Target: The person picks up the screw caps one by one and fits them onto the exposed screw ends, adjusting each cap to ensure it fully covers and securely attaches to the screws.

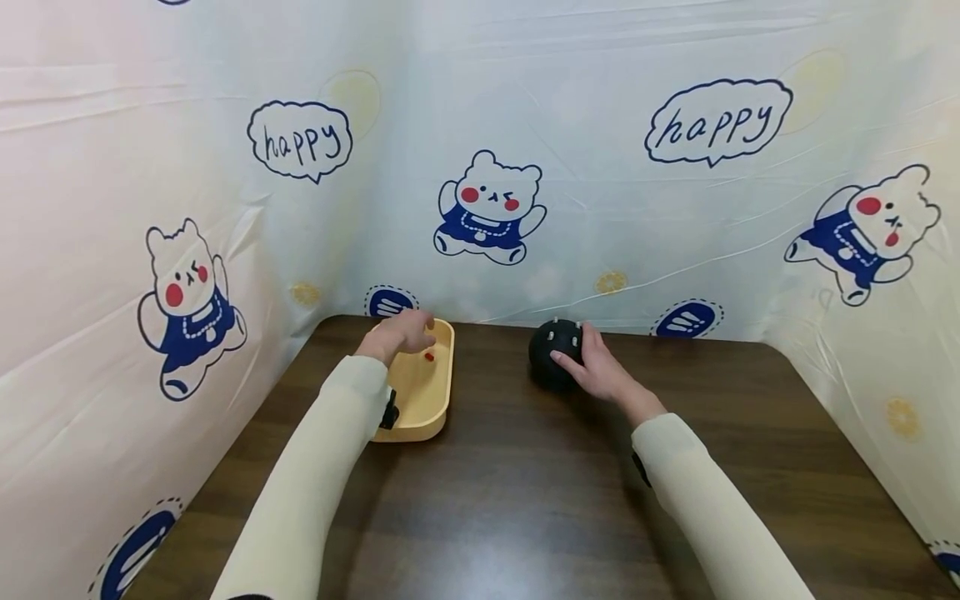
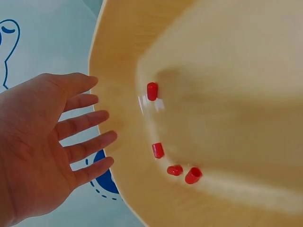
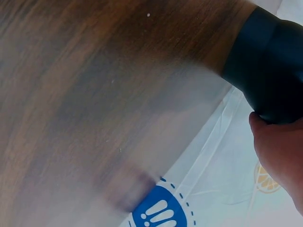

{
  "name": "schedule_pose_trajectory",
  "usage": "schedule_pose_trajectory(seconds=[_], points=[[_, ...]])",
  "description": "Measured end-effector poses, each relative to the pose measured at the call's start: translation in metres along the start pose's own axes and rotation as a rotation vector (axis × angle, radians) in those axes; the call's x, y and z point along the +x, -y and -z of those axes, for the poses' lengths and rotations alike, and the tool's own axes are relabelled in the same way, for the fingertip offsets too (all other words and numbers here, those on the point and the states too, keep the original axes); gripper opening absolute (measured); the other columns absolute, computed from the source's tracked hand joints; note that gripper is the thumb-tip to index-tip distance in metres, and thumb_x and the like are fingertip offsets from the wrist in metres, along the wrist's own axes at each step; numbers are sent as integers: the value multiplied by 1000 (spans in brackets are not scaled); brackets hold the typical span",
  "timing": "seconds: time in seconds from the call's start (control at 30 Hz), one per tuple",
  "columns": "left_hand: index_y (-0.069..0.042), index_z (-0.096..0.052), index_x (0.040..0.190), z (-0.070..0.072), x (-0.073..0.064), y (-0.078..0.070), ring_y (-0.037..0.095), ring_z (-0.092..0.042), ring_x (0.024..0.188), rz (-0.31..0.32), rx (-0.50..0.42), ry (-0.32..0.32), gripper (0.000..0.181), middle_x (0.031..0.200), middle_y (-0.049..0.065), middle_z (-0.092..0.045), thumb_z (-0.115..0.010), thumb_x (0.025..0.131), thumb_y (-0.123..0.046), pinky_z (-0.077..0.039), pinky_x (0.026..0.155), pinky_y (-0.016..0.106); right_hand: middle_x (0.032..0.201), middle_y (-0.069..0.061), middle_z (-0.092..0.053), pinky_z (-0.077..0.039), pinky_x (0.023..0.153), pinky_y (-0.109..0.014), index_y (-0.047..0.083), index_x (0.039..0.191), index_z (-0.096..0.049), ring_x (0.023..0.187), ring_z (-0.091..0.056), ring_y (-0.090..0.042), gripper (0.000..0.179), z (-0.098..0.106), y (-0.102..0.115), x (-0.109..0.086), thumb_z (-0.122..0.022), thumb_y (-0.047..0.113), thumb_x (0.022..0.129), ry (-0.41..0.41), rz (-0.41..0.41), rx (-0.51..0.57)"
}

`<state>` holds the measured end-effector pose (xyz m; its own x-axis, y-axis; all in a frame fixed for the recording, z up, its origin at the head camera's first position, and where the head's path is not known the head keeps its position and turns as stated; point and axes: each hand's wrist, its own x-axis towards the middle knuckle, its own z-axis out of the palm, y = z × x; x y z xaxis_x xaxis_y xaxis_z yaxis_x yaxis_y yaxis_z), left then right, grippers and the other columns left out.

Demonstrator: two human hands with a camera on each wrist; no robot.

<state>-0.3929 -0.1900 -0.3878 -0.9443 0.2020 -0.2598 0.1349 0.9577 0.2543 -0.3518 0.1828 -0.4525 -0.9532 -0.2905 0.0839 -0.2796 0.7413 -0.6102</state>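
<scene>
In the head view a yellow tray (image 1: 420, 396) with rounded corners stands left of centre. My left hand (image 1: 401, 332) hovers over its far end, and the left wrist view shows that hand (image 2: 45, 142) with fingers spread, holding nothing. Several small red caps (image 2: 152, 91) lie inside the tray along its curved wall. Right of centre sits a black, ball-like object (image 1: 546, 362) with small metal posts on top. My right hand (image 1: 603, 371) grips its right side, thumb at the front. From the right wrist the object's black side (image 3: 270, 61) shows, with the thumb against it.
A dark wooden table (image 1: 510, 492) carries both objects near its far edge. Behind and at both sides hangs a pale printed curtain (image 1: 585, 208) with bears and lettering, meeting the table's back edge.
</scene>
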Motion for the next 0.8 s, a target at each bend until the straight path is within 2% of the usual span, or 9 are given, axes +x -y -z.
schedule_pose_trajectory(seconds=[0.2, 0.3, 0.4, 0.5, 0.67, 0.8], points=[[-3, -59, 136, -5, 8, -5, 32, -54, 121, -13, -6, 49, 39, 141, 19, -55, -66, 99, -13, -46, 107, 50, 164, -29, -12, -25, 120, -59, -3, 160, 1, 147, -29, -45, 99, 0, 1, 0, -49, 60, 102, 0, -5, -16], [-1, -61, 134, -7, 12, -4, 30, -54, 118, -38, 4, 75, 38, 138, 19, -56, -67, 98, -9, -46, 107, 47, 163, -30, -13, -25, 119, -59, -3, 160, 1, 147, -29, -45, 98, 0, 1, 0, -48, 60, 102, 1, -4, -14], [-2, -61, 134, -9, 14, -1, 30, -54, 116, -23, -20, 104, 37, 135, 17, -57, -66, 98, -8, -46, 106, 47, 163, -28, -14, -25, 120, -59, -1, 160, 0, 147, -30, -44, 98, 0, 1, 0, -49, 60, 102, 0, -8, -12], [-5, -63, 133, -10, 14, 2, 29, -54, 112, -1, -24, 132, 35, 128, 14, -60, -66, 99, -10, -46, 104, 47, 164, -28, -14, -25, 119, -59, -1, 160, 0, 147, -31, -44, 99, 1, 2, 0, -49, 61, 102, -4, -6, -7], [-8, -69, 127, -12, 12, 6, 28, -55, 104, -39, 42, 153, 32, 116, 10, -65, -63, 96, -7, -47, 97, 44, 164, -28, -14, -26, 119, -60, -1, 160, -1, 146, -31, -44, 99, 0, 1, 0, -49, 62, 102, -6, -1, -12], [-8, -71, 123, -13, 12, 5, 28, -55, 101, -47, 31, 154, 32, 111, 10, -65, -62, 93, -2, -47, 93, 42, 164, -28, -13, -25, 119, -60, -1, 160, 0, 147, -30, -44, 98, -1, -1, -1, -49, 61, 102, -9, -2, -18]])
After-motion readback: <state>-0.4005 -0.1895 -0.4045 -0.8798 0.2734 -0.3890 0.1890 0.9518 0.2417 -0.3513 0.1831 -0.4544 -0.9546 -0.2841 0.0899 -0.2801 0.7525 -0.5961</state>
